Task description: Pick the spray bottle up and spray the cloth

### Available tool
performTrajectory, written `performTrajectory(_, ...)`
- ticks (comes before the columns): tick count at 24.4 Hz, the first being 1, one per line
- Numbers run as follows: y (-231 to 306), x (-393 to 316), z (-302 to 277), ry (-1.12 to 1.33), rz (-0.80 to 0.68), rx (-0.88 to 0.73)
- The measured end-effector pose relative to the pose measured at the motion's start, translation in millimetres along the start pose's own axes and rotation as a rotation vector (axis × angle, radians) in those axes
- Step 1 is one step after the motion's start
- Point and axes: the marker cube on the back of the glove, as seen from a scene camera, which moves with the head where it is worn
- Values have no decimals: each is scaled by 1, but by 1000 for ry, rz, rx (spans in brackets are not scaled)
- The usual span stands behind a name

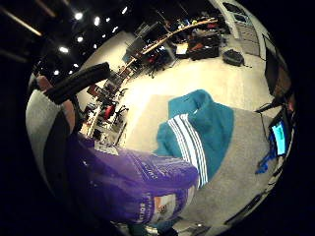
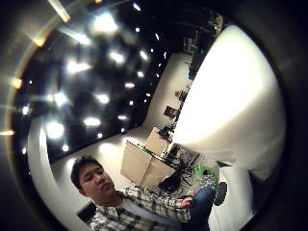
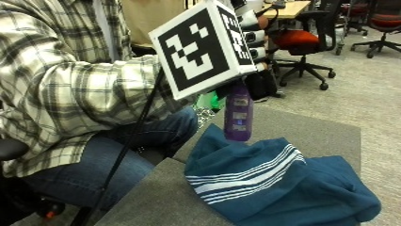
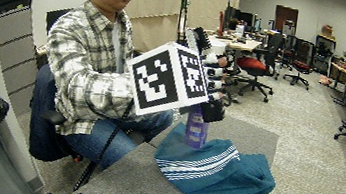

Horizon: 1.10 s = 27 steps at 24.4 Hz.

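- Purple spray bottle [image 3: 238, 115] hangs from my gloved right hand [image 3: 251, 44], fingers curled round its top.
- Teal cloth [image 3: 276, 183] lies below my grip on the grey table [image 3: 150, 197].
- Nozzle direction hidden; spray may miss.

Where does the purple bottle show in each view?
Little finger palm view: bottle fills the near part, beside the cloth.
Thumb palm view: not in it.
Outside view: hanging below the marker cube, above the cloth.
Wide outside view: same, centre.
Shared landmark: the cloth's white stripes.
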Motion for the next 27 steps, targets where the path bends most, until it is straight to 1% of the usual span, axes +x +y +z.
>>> performTrajectory(2, 5, -15, 26, -21, -20, -43)
performTrajectory(5, 7, -18, 50, -54, -31, -72)
performTrajectory(9, 7, -16, 88, -131, -50, -116)
performTrajectory(13, 12, -8, 130, -194, -73, -204)
performTrajectory(19, 25, 4, 190, -307, -62, -325)
performTrajectory(27, 42, 29, 247, -348, -30, -379)
